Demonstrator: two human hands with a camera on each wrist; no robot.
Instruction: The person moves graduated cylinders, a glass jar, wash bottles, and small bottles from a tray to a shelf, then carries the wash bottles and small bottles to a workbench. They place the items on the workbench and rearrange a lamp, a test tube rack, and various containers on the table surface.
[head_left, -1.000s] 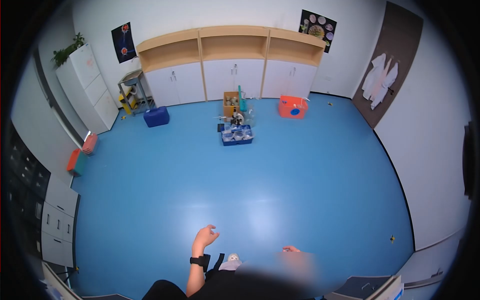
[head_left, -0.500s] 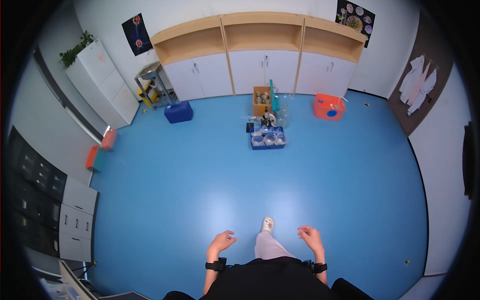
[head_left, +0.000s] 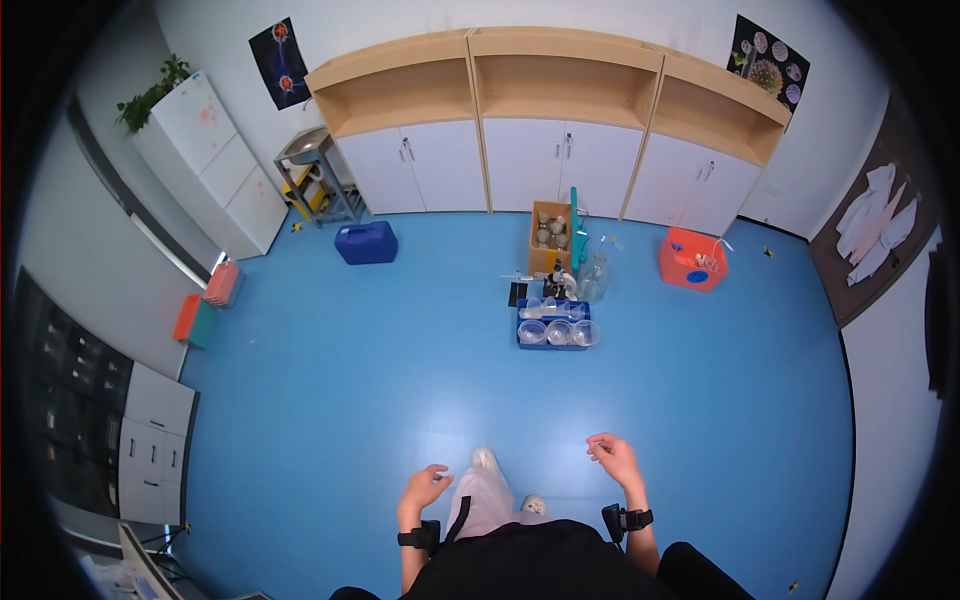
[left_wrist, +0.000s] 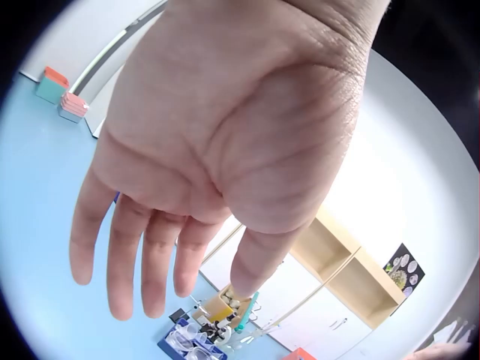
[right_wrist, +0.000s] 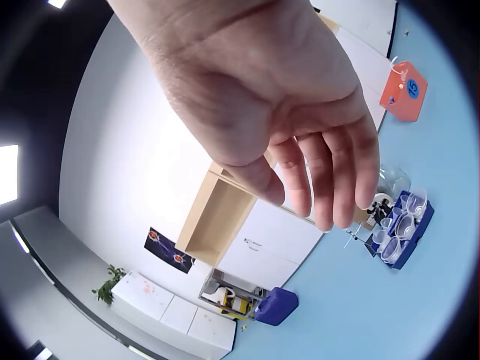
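Nothing's being gripped, tbh: the left hand (left_wrist: 225,142) is held with fingers slightly spread, the right hand (right_wrist: 277,97) loosely bent. Well ahead on the floor (head_left: 400,350), clear cups (head_left: 559,333) are grouped in a blue crate (right_wrist: 415,238), probably so they're kept from rolling.

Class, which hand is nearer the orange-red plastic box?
Right: the right hand is short of the box, to its left; the left hand lies farther left and farther back.
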